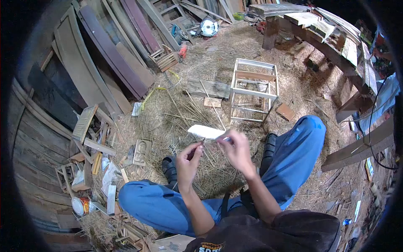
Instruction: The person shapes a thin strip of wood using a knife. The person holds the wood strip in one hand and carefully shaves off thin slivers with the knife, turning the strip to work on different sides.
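Between my knees, my right hand [237,152] is closed at the right end of a broad, flat, blade-like piece [205,131]. Glare turns it almost white, and its handle is hidden by my fingers. Just left of it, my left hand [189,161] pinches a small, thin, dark piece [203,142] between thumb and fingertips. That piece lies close below the bright blade-like piece; whether they touch I cannot tell. Beyond my hands, a light wooden frame [254,90] stands on the straw-covered floor.
Thin sticks [212,103] and a plank [208,88] lie ahead. A small wooden block [285,111] is beside the frame. Boards [90,63] lean at left above scrap wood [98,145] and a can [79,206]. A circular saw [208,27] sits far back; a workbench [310,21] stands at right.
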Demonstrator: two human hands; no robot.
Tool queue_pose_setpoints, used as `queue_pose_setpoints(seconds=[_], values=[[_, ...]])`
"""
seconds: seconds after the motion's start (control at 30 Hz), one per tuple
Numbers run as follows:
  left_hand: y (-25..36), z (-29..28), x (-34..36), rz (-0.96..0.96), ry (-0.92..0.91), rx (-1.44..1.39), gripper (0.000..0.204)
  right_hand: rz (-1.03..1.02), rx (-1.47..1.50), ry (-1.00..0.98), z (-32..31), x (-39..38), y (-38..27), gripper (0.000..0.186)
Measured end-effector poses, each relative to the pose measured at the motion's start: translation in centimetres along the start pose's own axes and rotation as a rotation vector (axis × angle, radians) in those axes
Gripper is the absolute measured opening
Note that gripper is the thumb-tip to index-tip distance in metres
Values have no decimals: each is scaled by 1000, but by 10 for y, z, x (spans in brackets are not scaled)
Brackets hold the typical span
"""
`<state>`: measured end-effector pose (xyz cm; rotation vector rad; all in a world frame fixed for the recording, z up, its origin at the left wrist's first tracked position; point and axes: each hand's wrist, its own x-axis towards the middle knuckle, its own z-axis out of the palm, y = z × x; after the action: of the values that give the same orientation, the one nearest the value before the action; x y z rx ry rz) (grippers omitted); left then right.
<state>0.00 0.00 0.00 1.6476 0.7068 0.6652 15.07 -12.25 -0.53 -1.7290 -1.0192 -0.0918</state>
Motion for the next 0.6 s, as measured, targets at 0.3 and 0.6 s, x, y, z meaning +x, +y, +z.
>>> queue_pose_setpoints(seconds=[0.3,0.6], values=[[11,13,-1,-26,66,-71,22,338,239,244,-20,1,11,12],[5,20,-1,46,-5,-22,13,-133,82,-91,-9,-1,-4,20]])
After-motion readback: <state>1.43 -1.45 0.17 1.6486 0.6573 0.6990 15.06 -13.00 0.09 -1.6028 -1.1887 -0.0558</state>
